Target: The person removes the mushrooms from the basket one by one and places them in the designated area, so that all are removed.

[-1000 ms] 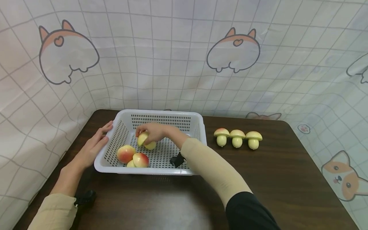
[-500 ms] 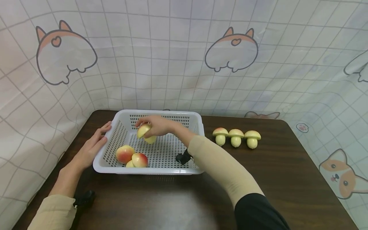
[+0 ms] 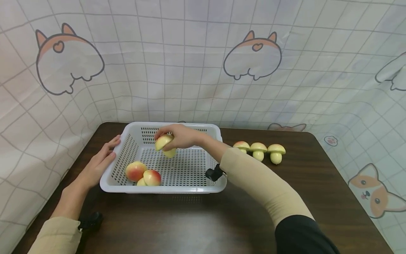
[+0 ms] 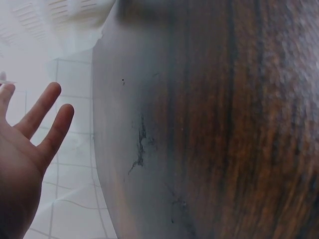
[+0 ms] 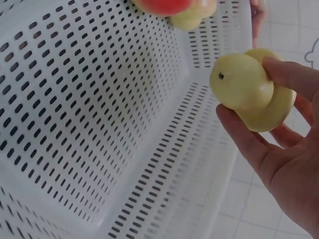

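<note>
My right hand point(image 3: 180, 136) holds a pale yellow toy mushroom point(image 3: 164, 141) above the white basket point(image 3: 163, 189), thumb and fingers around its cap and stem. From the right wrist camera, the mushroom point(image 5: 241, 82) points its stem end at the lens, a small dark dot on it. My left hand point(image 3: 96, 165) rests along the basket's left rim with fingers extended; in the left wrist view the hand point(image 4: 25, 154) shows spread fingers. Inside the basket, at its front left, lie a red-and-yellow rounded piece point(image 3: 135, 171) and a red-capped toy mushroom point(image 3: 152, 177), touching each other.
Several toy mushrooms are absent from the basket's right half; three toy mushrooms point(image 3: 258, 147) stand in a row right of it, the leftmost partly behind the right sleeve. The dark wooden table point(image 3: 177, 225) meets a grid-patterned curtain point(image 3: 177, 70) behind.
My right hand has lifted the toy mushroom up from the basket floor and shifted slightly right. The left hand stays at the basket's rim. The head view has drifted a little.
</note>
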`<state>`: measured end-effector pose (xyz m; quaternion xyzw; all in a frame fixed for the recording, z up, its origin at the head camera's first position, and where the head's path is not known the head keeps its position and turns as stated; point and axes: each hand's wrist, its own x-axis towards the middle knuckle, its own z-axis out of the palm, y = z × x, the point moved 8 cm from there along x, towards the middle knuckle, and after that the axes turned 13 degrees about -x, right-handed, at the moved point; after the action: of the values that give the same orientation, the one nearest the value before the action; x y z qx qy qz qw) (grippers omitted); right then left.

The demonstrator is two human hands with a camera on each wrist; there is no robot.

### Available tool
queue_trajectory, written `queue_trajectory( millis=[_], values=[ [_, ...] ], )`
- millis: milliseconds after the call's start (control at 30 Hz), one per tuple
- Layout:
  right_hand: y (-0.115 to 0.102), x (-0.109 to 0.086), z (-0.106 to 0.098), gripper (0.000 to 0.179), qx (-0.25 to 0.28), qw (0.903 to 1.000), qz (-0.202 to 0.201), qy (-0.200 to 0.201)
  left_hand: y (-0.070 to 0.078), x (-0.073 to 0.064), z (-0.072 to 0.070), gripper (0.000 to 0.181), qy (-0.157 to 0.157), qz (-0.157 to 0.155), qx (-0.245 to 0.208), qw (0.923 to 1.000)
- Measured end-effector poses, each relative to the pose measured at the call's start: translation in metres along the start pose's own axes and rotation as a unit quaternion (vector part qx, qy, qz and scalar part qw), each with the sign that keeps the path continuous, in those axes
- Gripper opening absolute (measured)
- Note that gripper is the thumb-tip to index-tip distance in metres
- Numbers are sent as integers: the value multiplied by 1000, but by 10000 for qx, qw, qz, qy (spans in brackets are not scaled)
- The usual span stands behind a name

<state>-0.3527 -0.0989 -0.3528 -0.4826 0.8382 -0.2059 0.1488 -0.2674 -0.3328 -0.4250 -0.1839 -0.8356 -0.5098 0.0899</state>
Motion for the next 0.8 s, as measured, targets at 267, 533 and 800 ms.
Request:
queue_trajectory(
  millis=[267,533,800],
  values=[
    [-3,-17,-9,40,251,9995,-82,181,1,2,-1,49,1,35,1,10000],
    [-3,-37,-12,40,399,9984,-291,261,1,3,-3,48,-10,-36,246,9997],
    [1,-58,-17,42,493,9980,-178,363,6,4,-4,48,-86,147,573,9982]
  ],
)
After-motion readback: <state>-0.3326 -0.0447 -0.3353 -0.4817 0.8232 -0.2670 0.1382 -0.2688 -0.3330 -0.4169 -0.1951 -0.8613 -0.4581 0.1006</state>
